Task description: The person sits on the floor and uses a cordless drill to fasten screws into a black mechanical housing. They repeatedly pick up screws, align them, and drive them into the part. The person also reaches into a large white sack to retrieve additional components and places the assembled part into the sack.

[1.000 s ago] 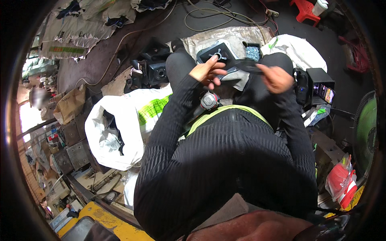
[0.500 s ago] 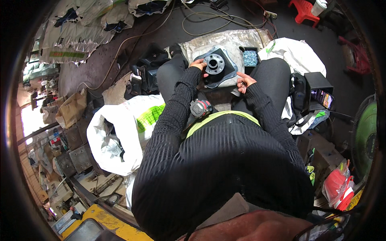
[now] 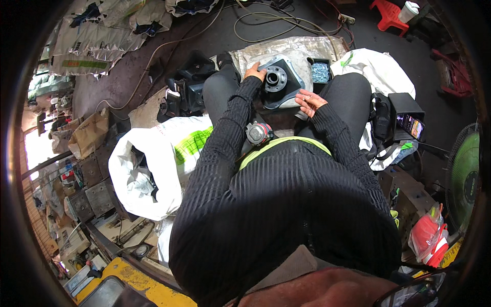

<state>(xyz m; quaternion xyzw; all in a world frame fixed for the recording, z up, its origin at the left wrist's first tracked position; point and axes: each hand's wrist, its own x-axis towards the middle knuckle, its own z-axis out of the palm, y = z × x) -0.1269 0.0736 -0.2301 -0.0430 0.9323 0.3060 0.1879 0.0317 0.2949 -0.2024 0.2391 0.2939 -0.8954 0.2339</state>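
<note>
A dark square plate with light edges and rounded corners [image 3: 292, 86] lies tilted between my knees. On it is a dark round flange [image 3: 276, 78] with a central hole and a ring of smaller holes. My left hand [image 3: 254, 72] grips the plate's upper left corner, its fingers partly hidden. Beside the plate's right edge, my right hand [image 3: 310, 103] is turned partly palm up with its fingers apart; whether anything small rests in it I cannot make out. A red and grey power drill [image 3: 259, 134] stands near my lap, beside my left forearm.
A black box of small shiny parts [image 3: 320, 72] sits beyond my right hand. White sacks [image 3: 146, 174] flank me, one on each side. At right are a phone in a dark holder [image 3: 410, 126] and a green fan [image 3: 464, 176]. Cables [image 3: 266, 38] cross the floor ahead.
My left hand has shifted from the flange's left side up to the plate's corner. My right hand has drawn slightly back from the plate's edge and turned more palm up.
</note>
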